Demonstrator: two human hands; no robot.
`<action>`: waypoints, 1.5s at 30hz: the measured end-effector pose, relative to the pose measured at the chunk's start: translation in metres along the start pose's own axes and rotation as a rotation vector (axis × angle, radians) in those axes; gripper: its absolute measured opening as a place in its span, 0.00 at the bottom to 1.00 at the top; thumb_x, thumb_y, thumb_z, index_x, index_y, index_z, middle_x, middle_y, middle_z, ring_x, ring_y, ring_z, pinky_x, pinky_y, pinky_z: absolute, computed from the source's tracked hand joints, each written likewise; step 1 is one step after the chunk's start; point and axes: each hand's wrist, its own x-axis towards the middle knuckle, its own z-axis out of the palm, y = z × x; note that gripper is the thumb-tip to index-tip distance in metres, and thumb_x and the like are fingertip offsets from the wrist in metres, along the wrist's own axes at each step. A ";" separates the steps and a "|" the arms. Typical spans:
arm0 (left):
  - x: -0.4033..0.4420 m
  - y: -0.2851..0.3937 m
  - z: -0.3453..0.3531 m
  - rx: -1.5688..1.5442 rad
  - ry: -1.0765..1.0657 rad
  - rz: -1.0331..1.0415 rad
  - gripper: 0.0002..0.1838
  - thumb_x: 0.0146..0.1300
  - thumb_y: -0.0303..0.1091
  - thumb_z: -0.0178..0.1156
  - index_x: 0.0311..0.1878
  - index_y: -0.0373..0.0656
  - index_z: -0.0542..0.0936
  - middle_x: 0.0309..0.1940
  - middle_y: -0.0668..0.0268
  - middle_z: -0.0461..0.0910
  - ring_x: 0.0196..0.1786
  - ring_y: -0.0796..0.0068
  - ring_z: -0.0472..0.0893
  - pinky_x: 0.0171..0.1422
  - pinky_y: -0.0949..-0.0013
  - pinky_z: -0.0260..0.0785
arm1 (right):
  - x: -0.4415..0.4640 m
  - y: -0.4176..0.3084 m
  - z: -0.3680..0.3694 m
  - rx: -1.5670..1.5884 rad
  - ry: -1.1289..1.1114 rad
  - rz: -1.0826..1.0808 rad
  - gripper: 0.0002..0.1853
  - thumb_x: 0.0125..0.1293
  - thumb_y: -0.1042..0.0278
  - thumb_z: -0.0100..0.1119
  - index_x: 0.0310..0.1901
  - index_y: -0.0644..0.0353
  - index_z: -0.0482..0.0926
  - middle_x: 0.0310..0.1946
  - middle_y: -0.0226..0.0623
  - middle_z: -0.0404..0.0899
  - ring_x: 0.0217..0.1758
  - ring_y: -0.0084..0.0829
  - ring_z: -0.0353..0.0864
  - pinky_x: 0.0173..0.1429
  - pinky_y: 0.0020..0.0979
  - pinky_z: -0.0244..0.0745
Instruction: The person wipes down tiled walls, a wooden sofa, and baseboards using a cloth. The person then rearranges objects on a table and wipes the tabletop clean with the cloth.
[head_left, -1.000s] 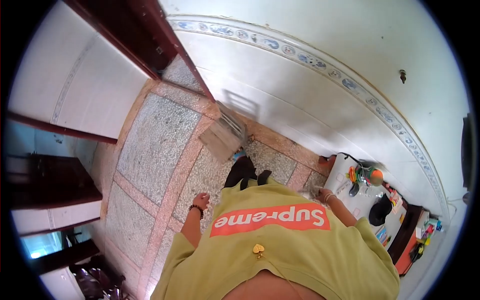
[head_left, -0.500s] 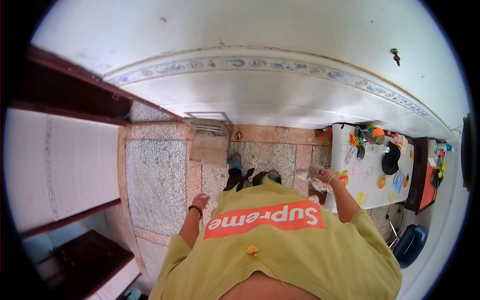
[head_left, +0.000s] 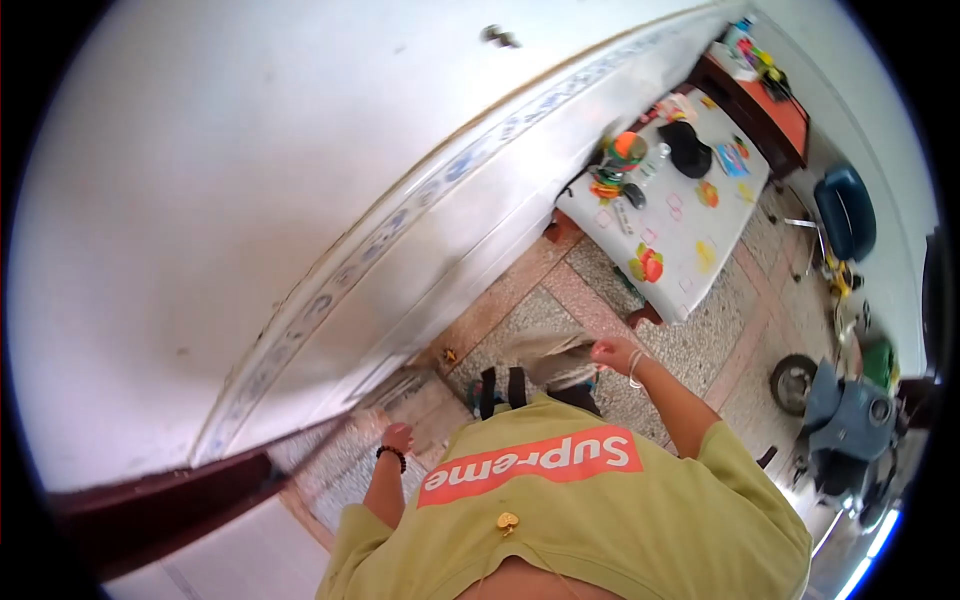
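My right hand (head_left: 612, 353), with white bands at the wrist, is closed on a thin, pale greyish cloth (head_left: 550, 347) that trails to its left above the floor near my feet. At the lower left my left hand (head_left: 398, 437), with a dark beaded bracelet, hangs beside my green shirt (head_left: 580, 520). Its fingers look curled, but they are too small and blurred to tell if anything is in them. Below it lies the speckled floor.
A table (head_left: 685, 240) with a white patterned cover bears a black cap (head_left: 685, 150), a jar and a bottle. Right of it are a dark blue chair (head_left: 845, 212) and a grey scooter (head_left: 850, 430). The tiled wall (head_left: 400, 270) runs along the left.
The view has turned right, bringing the scooter into sight and shifting the wooden stool toward the lower left. The cloth in my right hand now hangs out to the left, before my feet.
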 end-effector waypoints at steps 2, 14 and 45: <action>0.042 0.016 0.003 0.277 -0.187 0.233 0.17 0.50 0.37 0.52 0.45 0.47 0.68 0.32 0.66 0.72 0.29 0.72 0.73 0.27 0.70 0.66 | -0.023 0.019 -0.017 -0.011 0.141 -0.072 0.10 0.45 0.67 0.57 0.30 0.59 0.72 0.22 0.32 0.73 0.23 0.22 0.72 0.27 0.24 0.69; -0.081 0.128 0.201 0.168 -0.353 0.375 0.07 0.51 0.37 0.49 0.24 0.46 0.70 0.14 0.73 0.65 0.18 0.81 0.67 0.18 0.75 0.58 | -0.126 0.158 -0.125 0.178 0.593 0.177 0.17 0.43 0.71 0.55 0.36 0.61 0.62 0.20 0.37 0.71 0.17 0.25 0.69 0.18 0.25 0.65; -0.034 0.384 0.283 -1.302 -0.368 0.258 0.14 0.53 0.23 0.44 0.44 0.41 0.67 0.43 0.62 0.69 0.44 0.64 0.69 0.45 0.58 0.64 | -0.099 0.041 -0.199 0.344 0.434 -0.063 0.16 0.51 0.72 0.50 0.43 0.65 0.65 0.34 0.35 0.71 0.31 0.22 0.71 0.33 0.21 0.67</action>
